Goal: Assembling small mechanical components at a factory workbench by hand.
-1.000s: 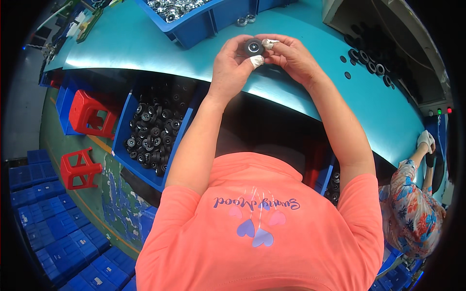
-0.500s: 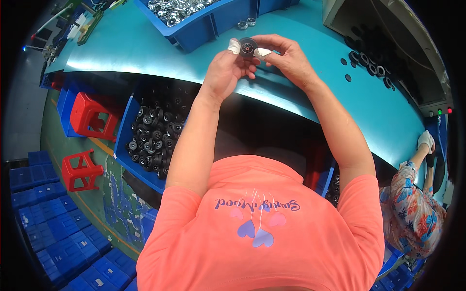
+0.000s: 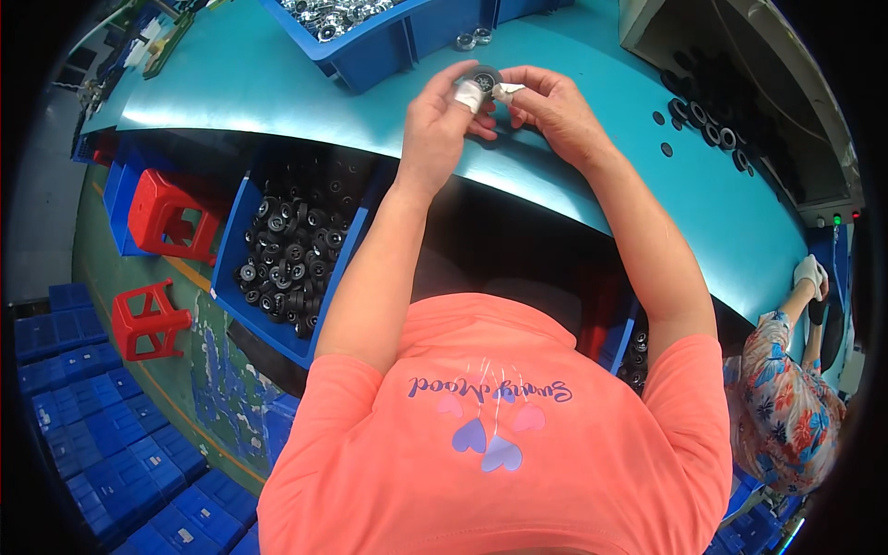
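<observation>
Black wheel (image 3: 484,78): upper centre of frame, pinched by both hands over teal table (image 3: 277,102).
Left hand (image 3: 442,125): fingers closed on it.
Right hand (image 3: 552,106): fingertips closed on its edge.
Risk: wheel could be dropped if the pinch was loosened.

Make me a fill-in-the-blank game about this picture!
1. Both hands hold a small round ____ part over the teal table.
2. The stools on the floor are ____.
3. The bin under the table is full of black ____.
4. The left hand has white ____ on a fingertip.

Missing words: black; red; wheels; tape
</observation>
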`<state>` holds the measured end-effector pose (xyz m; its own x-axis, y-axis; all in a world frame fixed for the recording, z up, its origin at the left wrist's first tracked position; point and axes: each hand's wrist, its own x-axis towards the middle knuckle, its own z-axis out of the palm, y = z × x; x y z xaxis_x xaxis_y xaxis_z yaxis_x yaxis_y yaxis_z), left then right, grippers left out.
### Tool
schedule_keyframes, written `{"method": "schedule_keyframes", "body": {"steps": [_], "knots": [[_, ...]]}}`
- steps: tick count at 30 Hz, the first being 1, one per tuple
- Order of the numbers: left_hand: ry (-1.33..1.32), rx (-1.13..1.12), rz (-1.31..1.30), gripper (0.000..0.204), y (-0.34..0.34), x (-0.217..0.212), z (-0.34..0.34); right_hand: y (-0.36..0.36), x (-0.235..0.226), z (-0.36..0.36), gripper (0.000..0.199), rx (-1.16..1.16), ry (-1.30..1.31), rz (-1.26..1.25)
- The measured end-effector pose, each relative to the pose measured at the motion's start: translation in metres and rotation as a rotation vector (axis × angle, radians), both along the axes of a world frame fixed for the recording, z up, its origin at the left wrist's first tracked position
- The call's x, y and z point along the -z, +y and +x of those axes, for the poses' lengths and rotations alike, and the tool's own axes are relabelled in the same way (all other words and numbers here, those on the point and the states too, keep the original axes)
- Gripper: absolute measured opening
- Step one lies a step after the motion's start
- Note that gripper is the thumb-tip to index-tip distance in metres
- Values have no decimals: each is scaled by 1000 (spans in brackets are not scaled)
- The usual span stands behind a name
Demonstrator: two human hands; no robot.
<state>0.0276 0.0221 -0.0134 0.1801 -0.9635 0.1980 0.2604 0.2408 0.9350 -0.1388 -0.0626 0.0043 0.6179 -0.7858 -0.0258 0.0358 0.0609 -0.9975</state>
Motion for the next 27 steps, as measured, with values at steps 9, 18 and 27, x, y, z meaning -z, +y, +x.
{"method": "schedule_keyframes", "body": {"steps": [9,18,27], "knots": [[-52,23,1,44,7,-9,-4,0,2,-2,40,-45,-85,77],[-147,-27,-7,46,7,-9,-10,-3,2,-12,37,-141,-148,179],[-207,0,-11,51,16,-15,-12,1,-1,-11,36,-116,-147,170]]}}
